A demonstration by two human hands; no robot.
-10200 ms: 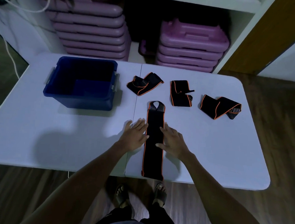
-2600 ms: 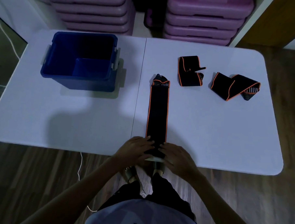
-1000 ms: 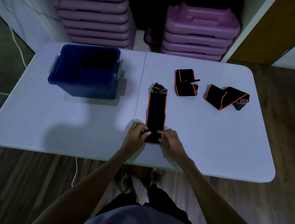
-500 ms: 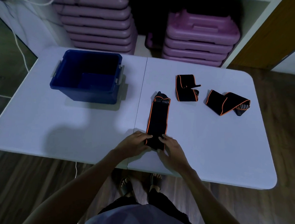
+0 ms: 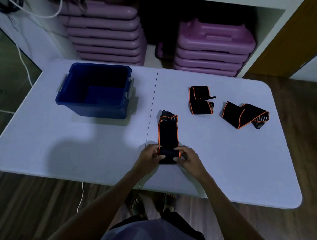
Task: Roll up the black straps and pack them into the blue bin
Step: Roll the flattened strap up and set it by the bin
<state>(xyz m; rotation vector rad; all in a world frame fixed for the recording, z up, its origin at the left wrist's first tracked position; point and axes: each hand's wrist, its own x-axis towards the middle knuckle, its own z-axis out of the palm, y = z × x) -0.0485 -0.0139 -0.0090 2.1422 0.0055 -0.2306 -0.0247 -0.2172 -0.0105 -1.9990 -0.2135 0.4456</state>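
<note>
The fingers (image 5: 159, 156) of the left hand (image 5: 149, 155) are bent and pinch the left end of a small fat roll (image 5: 169, 154). The right hand (image 5: 187, 157) does the same on the right end, with its fingers bent over the top. Both hands hold the roll tight, just below the middle of the frame.

The roll is the near end of the long strap (image 5: 168, 134). The rest of that strap lies flat on the table (image 5: 62, 152) and points up the frame, away from the person.

A short time ago the hands were down at the near edge of the table and the roll was tiny. Now the roll is fatter and has gone further up the strap, so the flat part is shorter. I think about half of this strap is left to roll.

Two more straps, one (image 5: 199, 103) right of the middle and one (image 5: 243, 114) further right, lie loosely folded and are not rolled yet.

The blue bin (image 5: 100, 112) sits at the upper left of the table, well apart from the hands. It is dark inside, but I see no strap in it. So most of the job is not done yet.
</note>
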